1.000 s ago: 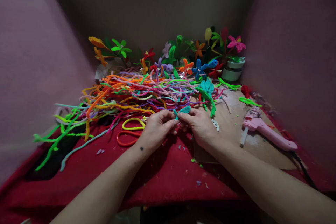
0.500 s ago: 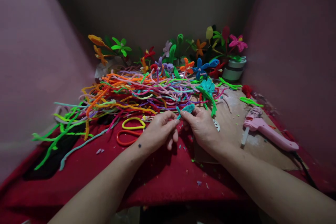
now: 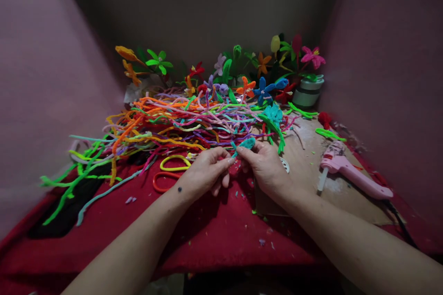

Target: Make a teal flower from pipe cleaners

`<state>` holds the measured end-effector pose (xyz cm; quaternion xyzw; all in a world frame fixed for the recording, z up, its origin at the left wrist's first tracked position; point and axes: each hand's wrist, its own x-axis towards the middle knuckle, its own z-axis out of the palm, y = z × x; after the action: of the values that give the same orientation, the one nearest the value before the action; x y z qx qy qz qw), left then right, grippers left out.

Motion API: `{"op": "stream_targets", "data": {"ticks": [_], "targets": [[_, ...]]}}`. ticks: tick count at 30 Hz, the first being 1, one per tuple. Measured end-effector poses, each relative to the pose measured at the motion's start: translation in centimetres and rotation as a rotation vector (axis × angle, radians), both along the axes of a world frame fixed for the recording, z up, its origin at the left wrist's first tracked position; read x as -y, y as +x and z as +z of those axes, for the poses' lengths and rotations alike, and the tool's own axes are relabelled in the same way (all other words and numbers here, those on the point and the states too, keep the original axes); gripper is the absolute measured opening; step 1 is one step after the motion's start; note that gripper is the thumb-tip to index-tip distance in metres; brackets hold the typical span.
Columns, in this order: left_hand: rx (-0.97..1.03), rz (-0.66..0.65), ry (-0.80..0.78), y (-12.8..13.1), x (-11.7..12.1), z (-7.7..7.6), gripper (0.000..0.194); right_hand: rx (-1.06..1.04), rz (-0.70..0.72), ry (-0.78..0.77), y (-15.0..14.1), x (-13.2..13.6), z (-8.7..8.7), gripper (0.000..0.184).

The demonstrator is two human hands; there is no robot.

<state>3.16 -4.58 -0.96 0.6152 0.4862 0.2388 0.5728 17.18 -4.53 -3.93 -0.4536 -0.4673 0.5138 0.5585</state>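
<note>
My left hand [image 3: 204,173] and my right hand [image 3: 265,166] meet at the middle of the red cloth [image 3: 214,230]. Both pinch a small teal pipe-cleaner petal [image 3: 245,144] between thumb and fingertips, the left at its lower tip, the right along its side. Just beyond them lies a big tangle of coloured pipe cleaners [image 3: 173,122]. A finished teal flower [image 3: 273,114] with a green stem lies behind my right hand.
A pink glue gun [image 3: 349,173] rests on a cardboard sheet [image 3: 311,156] at the right, its cord trailing off. Scissors with yellow and orange handles [image 3: 171,170] lie left of my left hand. Pipe-cleaner flowers [image 3: 263,87] and a small pot [image 3: 307,91] line the back wall.
Both hands have shifted slightly forward and turned the teal petal a little. My left fingers have loosened below the pinch.
</note>
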Motion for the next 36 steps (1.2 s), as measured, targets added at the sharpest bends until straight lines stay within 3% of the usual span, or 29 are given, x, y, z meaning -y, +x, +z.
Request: {"op": "stream_targets", "data": {"ticks": [5,13,23,29,36], "targets": [[0.054,0.09,0.161,0.1,-0.23,0.06,0.02,-0.114,0.095,-0.086,-0.03,0.07,-0.03,0.022],[0.123,0.155,0.188,0.05,-0.27,-0.06,0.017,-0.302,0.164,-0.103,-0.01,-0.04,0.15,0.03],[0.094,0.121,0.187,0.2,0.04,0.27,0.015,-0.231,0.061,-0.101,0.33,-0.06,0.53,0.023],[0.053,0.104,0.248,-0.02,-0.04,0.12,0.023,-0.217,0.063,-0.021,0.12,-0.06,0.25,0.02],[0.091,0.11,0.177,0.22,0.0,-0.11,0.022,-0.051,-0.001,0.072,0.18,0.28,0.41,0.014]]}}
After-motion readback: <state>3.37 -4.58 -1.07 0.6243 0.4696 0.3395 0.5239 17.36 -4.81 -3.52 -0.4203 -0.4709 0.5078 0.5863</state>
